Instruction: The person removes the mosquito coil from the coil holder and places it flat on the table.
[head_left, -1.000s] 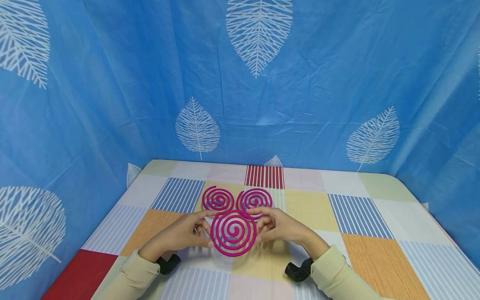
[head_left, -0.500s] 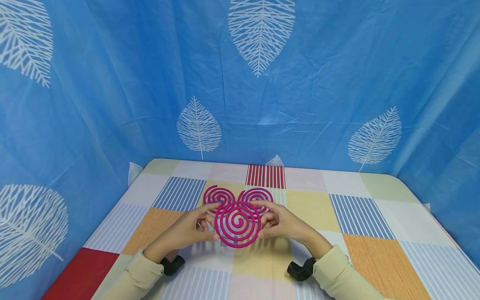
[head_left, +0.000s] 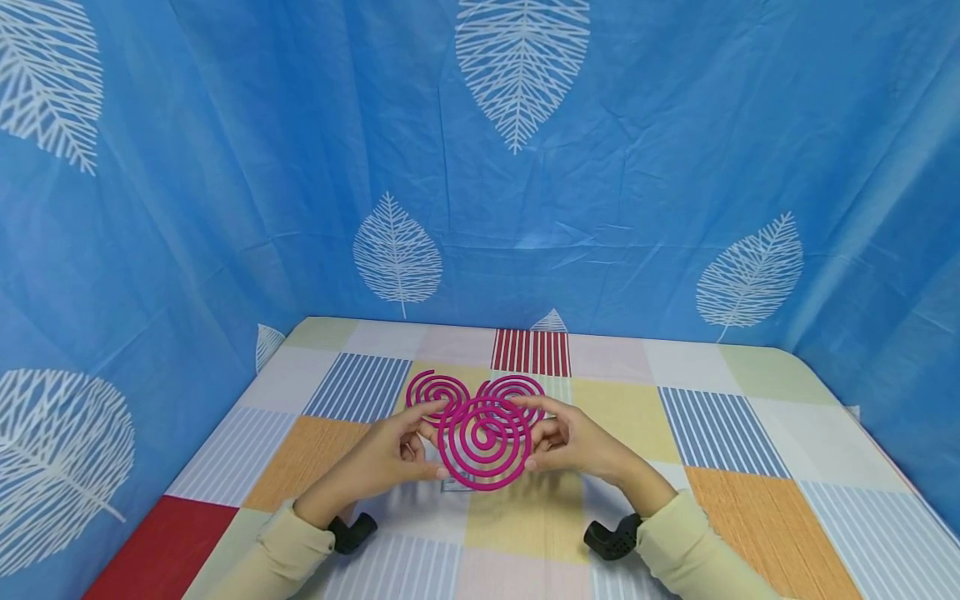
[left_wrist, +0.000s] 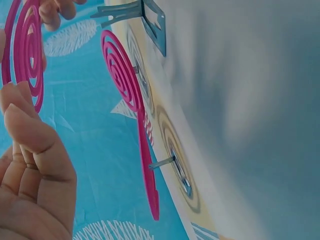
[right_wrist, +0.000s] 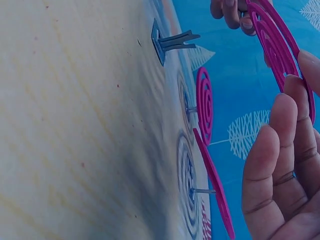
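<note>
Raised above the table, a pink mosquito coil (head_left: 486, 487) is pinched at its rim by my left hand (head_left: 393, 450) on one side and my right hand (head_left: 581, 450) on the other. Two more pink mosquito coils lie behind it, a left coil (head_left: 432, 375) and a right coil (head_left: 517, 378). The left wrist view shows both of these perched on small metal stands, off the cloth. A third metal stand (left_wrist: 156, 30) rises bare from the table below the held coil; the right wrist view also shows this bare stand (right_wrist: 162, 42), its prongs apart from the coil.
A patchwork cloth (head_left: 750, 525) covers the table. Blue curtains (head_left: 637, 167) with white leaf prints hang behind and at both sides. A black device is strapped at each wrist, one left device (head_left: 352, 533) and one right device (head_left: 613, 537).
Both hands have lifted the held coil a little and shifted it to the right, so it now overlaps the two rear coils in the head view. Those two stay put.
</note>
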